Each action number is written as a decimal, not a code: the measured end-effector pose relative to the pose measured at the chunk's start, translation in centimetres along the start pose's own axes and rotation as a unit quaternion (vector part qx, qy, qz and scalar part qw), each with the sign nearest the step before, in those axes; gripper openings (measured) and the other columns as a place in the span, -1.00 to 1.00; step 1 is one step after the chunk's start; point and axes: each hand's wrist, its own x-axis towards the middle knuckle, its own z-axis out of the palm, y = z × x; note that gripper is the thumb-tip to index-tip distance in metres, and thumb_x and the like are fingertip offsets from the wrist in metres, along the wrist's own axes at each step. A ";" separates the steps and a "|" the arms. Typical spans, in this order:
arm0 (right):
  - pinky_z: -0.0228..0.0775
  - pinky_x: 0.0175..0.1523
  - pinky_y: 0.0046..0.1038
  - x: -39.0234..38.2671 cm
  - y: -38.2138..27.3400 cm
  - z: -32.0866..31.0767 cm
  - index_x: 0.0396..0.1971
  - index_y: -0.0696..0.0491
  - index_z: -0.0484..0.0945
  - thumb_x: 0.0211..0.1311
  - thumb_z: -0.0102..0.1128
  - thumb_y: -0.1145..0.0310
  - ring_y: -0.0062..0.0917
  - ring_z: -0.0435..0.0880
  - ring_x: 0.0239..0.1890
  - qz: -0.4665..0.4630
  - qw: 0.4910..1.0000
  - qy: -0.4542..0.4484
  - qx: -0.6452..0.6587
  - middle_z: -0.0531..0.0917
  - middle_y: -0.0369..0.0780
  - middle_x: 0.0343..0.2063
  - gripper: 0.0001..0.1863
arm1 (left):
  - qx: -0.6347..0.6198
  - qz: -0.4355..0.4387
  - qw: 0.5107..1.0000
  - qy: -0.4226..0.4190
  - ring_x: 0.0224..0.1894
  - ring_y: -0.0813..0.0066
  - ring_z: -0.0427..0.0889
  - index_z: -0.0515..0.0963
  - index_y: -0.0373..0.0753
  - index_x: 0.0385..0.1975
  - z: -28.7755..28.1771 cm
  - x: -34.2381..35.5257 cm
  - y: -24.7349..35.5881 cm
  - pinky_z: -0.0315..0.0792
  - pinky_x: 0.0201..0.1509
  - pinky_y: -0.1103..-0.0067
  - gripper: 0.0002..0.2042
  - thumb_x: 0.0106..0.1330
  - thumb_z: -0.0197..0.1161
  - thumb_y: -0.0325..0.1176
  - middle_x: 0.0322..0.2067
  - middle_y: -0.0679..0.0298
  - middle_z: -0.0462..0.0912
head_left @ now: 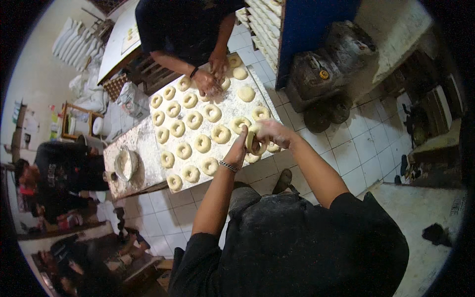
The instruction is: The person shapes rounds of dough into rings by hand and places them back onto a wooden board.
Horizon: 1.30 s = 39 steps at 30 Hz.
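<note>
Between my two hands, over the near right part of a floured board [267, 104], a pale dough ring [251, 136] is held up on edge. My left hand [238, 151], with a chain bracelet at the wrist, grips it from the left. My right hand [273, 131], dusted with flour, grips it from the right. Rows of dough rings [202, 142] lie on the board around them, with a flatter round piece [246, 93] toward the far right.
Across the board another person [188, 24] works on dough with both hands. A metal bowl of flour [126, 163] stands left of the board. Co-workers [57, 168] are at the left. A blue panel beside stacked trays [262, 29] and dark sooty equipment [316, 74] stand at right.
</note>
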 end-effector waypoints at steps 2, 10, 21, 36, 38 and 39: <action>0.42 -0.26 -0.58 0.9 -0.6 -0.4 -0.15 0.19 0.58 0.12 0.23 0.36 -0.65 0.58 -0.35 0.077 0.959 -0.058 -0.267 0.65 -0.26 -0.37 -0.69 | -0.058 0.034 0.998 0.001 -0.28 0.42 0.55 0.57 -0.26 -0.22 -0.7 0.1 0.4 0.40 -0.05 0.44 -0.30 0.47 -0.33 0.30 -0.38 0.28 0.62; 0.43 -0.28 -0.55 5.5 -1.1 -0.5 -0.34 0.20 0.60 0.17 0.19 0.45 -0.64 0.57 -0.44 0.111 0.931 -0.003 -0.347 0.63 -0.27 -0.49 -0.86 | -0.123 0.117 0.986 -0.006 -0.27 0.51 0.55 0.51 -0.35 -0.28 -6.2 3.8 2.6 0.44 -0.08 0.52 -0.83 0.25 0.19 -0.37 -0.37 0.30 0.58; 0.41 -0.34 -0.52 19.5 2.4 -4.8 -0.14 0.15 0.66 0.09 0.43 0.17 -0.66 0.57 -0.44 0.086 0.905 0.274 -0.314 0.71 -0.23 -0.44 -0.58 | -0.058 -0.009 0.985 0.165 -0.32 0.57 0.62 0.54 -0.43 -0.09 -13.6 13.4 0.3 0.48 -0.25 0.65 -0.67 0.26 0.35 -0.33 -0.32 0.23 0.66; 0.41 0.16 -0.25 21.6 1.6 -10.7 0.02 0.05 0.53 0.07 0.27 0.29 -0.13 0.60 0.05 0.092 0.791 0.259 -0.547 0.62 0.04 -0.06 -0.54 | 0.663 0.102 0.720 0.177 -0.15 0.00 0.62 0.54 -0.32 -0.12 -14.5 20.8 5.0 0.52 -0.06 0.27 -0.59 0.11 0.42 -0.20 -0.25 -0.07 0.64; 0.46 0.06 -0.24 20.6 0.8 -11.2 -0.10 0.04 0.58 0.07 0.31 0.24 -0.18 0.63 0.00 0.107 0.791 0.256 -0.545 0.65 0.02 -0.09 -0.62 | 0.614 0.019 0.762 0.204 -0.05 -0.02 0.58 0.48 -0.35 -0.02 -13.7 20.3 4.9 0.49 0.06 0.24 -0.49 0.06 0.40 -0.22 -0.13 -0.11 0.58; 0.46 0.06 -0.24 19.9 0.4 -11.4 -0.10 0.04 0.58 0.07 0.31 0.24 -0.18 0.63 0.00 0.077 0.816 0.224 -0.527 0.65 0.02 -0.09 -0.62 | 0.635 -0.002 0.738 0.228 -0.05 -0.02 0.58 0.48 -0.35 -0.02 -13.0 19.7 4.9 0.49 0.06 0.24 -0.49 0.06 0.40 -0.22 -0.13 -0.11 0.58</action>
